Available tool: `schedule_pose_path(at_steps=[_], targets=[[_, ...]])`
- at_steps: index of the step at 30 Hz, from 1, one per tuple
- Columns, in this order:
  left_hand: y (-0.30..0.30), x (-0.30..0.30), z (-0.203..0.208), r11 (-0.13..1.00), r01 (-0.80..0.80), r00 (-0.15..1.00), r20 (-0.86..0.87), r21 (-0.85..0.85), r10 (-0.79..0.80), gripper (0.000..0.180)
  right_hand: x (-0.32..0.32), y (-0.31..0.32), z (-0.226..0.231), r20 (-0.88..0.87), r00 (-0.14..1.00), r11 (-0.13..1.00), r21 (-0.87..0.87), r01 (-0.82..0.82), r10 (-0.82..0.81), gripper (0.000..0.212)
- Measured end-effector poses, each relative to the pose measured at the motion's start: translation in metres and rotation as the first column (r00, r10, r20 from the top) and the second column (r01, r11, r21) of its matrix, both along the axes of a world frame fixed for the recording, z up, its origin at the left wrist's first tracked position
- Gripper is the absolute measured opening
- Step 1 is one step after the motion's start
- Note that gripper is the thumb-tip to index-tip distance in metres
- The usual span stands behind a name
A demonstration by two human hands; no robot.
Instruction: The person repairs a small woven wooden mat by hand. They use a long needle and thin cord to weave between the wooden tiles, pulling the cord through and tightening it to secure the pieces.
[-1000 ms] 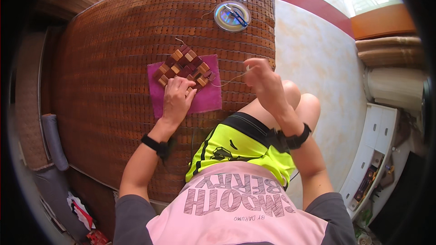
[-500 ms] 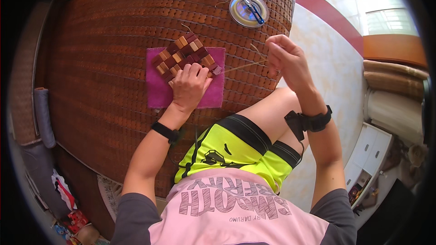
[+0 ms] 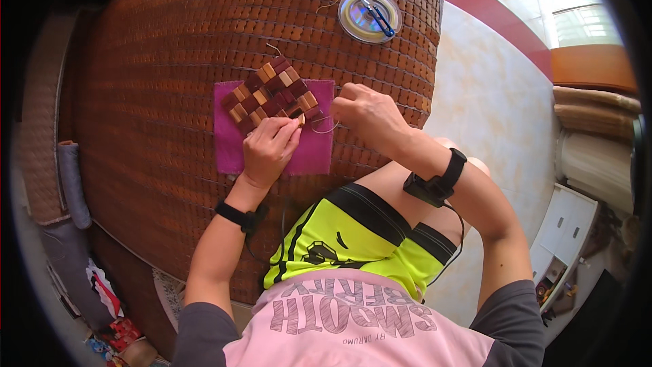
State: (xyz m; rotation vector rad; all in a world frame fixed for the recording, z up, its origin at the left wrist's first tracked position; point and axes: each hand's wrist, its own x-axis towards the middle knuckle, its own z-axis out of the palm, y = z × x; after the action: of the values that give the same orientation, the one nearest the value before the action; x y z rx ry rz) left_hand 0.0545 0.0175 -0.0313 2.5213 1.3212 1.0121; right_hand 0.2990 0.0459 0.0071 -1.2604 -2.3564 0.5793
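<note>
A checkered panel of small light and dark wooden blocks [image 3: 273,93] lies turned at an angle on a magenta cloth [image 3: 227,153]. My left hand [image 3: 269,149] is closed at the panel's near edge, thumb and fingers pinching a light wooden block [image 3: 301,121]. Just right of the panel, my right hand [image 3: 365,110] is closed, its fingertips partly hidden. A thin tan cord [image 3: 331,129] curves from the panel's right corner up to these fingers. Another short cord end [image 3: 274,48] sticks out at the panel's far corner.
Beyond my right hand, a round disc-like dish [image 3: 350,27] holds blue-handled thread snips [image 3: 377,15]. The brown tile mat [image 3: 156,95] spreads under everything, its edge to the right above a pale floor [image 3: 485,95]. A rolled grey cloth [image 3: 73,183] lies far left.
My right hand has come down and left toward the panel, and the once taut cord now bends in a loop. My left hand has shifted slightly and now pinches a block.
</note>
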Motion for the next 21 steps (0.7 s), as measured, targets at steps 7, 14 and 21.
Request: schedule_pose_path(at_steps=[7,14,21], targets=[[0.001,-0.003,-0.001,1.000,-0.003,1.000,-0.010,-0.030,0.003,0.018,-0.010,0.011,-0.008,-0.023,0.997,0.991,-0.109,-0.076,0.074,0.009],[0.003,-0.001,0.001,0.999,0.003,1.000,-0.016,-0.034,-0.003,0.017,-0.011,0.012,-0.011,-0.016,0.997,0.987,-0.143,-0.075,0.073,0.010],[0.003,-0.001,0.003,0.999,-0.006,1.000,-0.009,-0.042,0.005,0.017,-0.014,0.009,-0.002,-0.013,0.998,0.991,-0.123,-0.060,0.058,0.011]])
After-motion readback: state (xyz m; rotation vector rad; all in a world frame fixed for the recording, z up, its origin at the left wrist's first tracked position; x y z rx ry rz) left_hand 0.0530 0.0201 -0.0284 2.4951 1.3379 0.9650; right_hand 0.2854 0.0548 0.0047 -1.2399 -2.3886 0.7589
